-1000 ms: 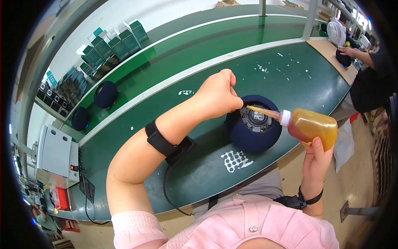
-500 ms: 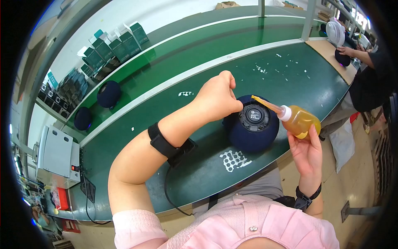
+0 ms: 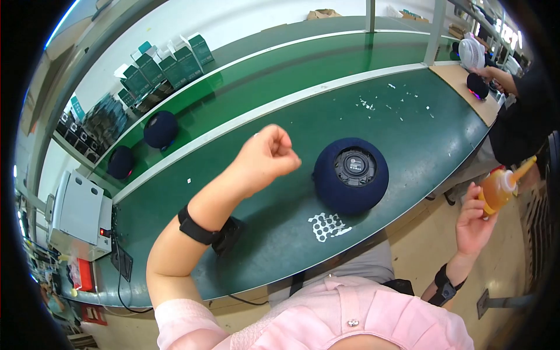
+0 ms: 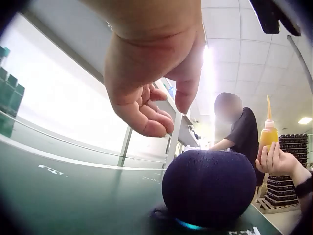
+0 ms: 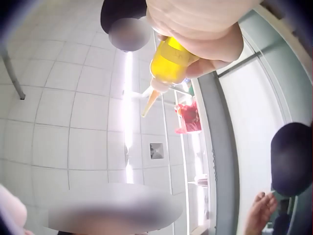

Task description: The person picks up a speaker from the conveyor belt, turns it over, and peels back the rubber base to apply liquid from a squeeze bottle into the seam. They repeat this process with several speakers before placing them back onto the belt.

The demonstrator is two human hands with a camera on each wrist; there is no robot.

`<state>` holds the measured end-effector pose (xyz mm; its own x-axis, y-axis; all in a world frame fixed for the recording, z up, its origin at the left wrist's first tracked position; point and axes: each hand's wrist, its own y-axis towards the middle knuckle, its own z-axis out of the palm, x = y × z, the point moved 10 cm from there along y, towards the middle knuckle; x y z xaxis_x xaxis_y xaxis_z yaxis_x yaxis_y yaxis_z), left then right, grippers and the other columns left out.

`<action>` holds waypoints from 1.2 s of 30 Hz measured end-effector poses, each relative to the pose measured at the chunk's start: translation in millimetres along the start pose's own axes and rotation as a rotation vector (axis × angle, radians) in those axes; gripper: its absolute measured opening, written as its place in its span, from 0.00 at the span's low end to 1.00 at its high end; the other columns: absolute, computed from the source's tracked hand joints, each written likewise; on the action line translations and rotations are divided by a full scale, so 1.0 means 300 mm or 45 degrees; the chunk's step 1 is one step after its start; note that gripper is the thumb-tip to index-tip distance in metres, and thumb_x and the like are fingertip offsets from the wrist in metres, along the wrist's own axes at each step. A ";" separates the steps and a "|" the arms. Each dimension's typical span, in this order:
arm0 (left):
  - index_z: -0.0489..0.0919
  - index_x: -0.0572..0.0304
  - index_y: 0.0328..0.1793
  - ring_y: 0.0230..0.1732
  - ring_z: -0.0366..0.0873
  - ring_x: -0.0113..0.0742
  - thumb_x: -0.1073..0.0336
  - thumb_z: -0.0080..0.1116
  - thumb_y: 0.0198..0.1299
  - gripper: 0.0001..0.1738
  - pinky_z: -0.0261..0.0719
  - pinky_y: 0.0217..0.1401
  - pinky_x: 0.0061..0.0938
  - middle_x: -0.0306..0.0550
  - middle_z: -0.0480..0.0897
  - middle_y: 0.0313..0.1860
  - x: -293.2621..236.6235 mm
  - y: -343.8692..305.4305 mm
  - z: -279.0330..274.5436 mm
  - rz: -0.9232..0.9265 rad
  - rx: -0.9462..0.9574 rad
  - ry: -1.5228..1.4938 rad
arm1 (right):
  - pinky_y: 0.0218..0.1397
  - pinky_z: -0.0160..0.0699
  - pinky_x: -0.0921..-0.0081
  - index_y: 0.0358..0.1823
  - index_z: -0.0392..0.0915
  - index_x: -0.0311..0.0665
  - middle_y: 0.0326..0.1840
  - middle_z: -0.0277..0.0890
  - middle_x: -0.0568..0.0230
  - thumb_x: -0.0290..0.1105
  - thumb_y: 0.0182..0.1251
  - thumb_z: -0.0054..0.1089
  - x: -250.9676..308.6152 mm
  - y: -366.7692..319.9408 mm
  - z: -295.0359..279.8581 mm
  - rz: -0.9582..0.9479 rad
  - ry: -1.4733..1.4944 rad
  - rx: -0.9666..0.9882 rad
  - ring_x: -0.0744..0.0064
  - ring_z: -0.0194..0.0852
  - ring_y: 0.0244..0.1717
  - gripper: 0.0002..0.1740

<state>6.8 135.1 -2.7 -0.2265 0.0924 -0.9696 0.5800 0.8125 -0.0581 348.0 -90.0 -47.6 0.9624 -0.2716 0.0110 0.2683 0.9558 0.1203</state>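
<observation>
A round navy speaker (image 3: 352, 175) sits open face up on the green table (image 3: 408, 122), near the front edge. My left hand (image 3: 265, 154) hovers to its left, raised above the table, curled into a fist with nothing visible in it. In the left wrist view the curled fingers (image 4: 151, 115) hang above the speaker (image 4: 210, 188). My right hand (image 3: 475, 224) is off the table's front edge to the right. It grips a yellow squeeze bottle (image 3: 499, 189) with the nozzle pointing up. The right wrist view shows the bottle (image 5: 171, 61) under the fingers (image 5: 205, 24).
A white perforated sheet (image 3: 329, 226) lies in front of the speaker. Two more navy speakers (image 3: 160, 129) sit on the back conveyor near teal boxes (image 3: 169, 58). A white machine (image 3: 79, 219) stands at the left. Another person (image 3: 513, 116) works at the right, by a white fan (image 3: 472, 49).
My right hand has drawn the bottle away from the speaker, to the right past the table edge, and turned its nozzle upward. My left hand has lifted back to the left, off the speaker.
</observation>
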 end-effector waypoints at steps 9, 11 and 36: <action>0.71 0.59 0.38 0.37 0.77 0.38 0.72 0.58 0.53 0.08 0.75 0.40 0.30 0.47 0.77 0.35 0.070 -0.296 0.344 0.115 0.858 0.415 | 0.32 0.73 0.82 0.62 0.59 0.24 0.43 0.70 0.59 0.49 0.64 0.55 0.065 -0.075 -0.113 -0.053 -0.146 -0.127 0.74 0.68 0.34 0.38; 0.72 0.60 0.37 0.36 0.77 0.42 0.70 0.57 0.53 0.07 0.75 0.39 0.33 0.48 0.77 0.33 0.038 -0.375 0.395 0.177 1.041 0.590 | 0.32 0.73 0.82 0.62 0.59 0.24 0.43 0.70 0.59 0.50 0.64 0.55 0.045 -0.067 -0.139 -0.029 -0.127 -0.161 0.75 0.68 0.34 0.38; 0.78 0.64 0.33 0.31 0.75 0.25 0.78 0.62 0.51 0.04 0.73 0.36 0.17 0.39 0.78 0.30 -0.077 -0.409 -0.229 0.391 -0.676 0.530 | 0.31 0.69 0.80 0.63 0.59 0.24 0.44 0.69 0.58 0.53 0.65 0.50 -0.092 0.028 -0.177 0.176 -0.084 -0.184 0.74 0.64 0.33 0.39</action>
<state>-112.9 72.8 43.1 -0.4540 0.4853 -0.7472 0.2327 0.8741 0.4263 325.9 -68.6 -99.6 0.9868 -0.1388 0.0832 0.1417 0.9894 -0.0306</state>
